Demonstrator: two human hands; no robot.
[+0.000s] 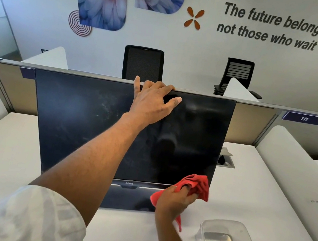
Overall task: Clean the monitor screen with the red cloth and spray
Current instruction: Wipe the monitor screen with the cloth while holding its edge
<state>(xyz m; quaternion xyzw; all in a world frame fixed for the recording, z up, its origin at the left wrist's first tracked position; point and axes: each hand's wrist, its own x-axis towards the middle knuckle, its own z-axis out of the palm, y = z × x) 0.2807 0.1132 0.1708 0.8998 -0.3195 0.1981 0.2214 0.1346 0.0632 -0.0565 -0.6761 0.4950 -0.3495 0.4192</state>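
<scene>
Sensibly, your left hand [153, 100] is gripping the top of the BenQ monitor [82, 120], bracing it. Your right hand [174, 201] is clutching the red cloth [197, 184] for wiping.

Showing black monitor [80, 117] standing upright, screen dark, smudged. Showing crumpled red cloth [202, 185] touching its lower right corner.

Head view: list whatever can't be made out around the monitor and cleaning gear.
Head view throughout:
Spray: nowhere in frame.
Left hand: fingertips hidden behind the monitor top edge.
Right hand: fingers buried in the red cloth.
Clear tub: cut off by the bottom edge.
Wall slogan: cut by the right edge.
</scene>
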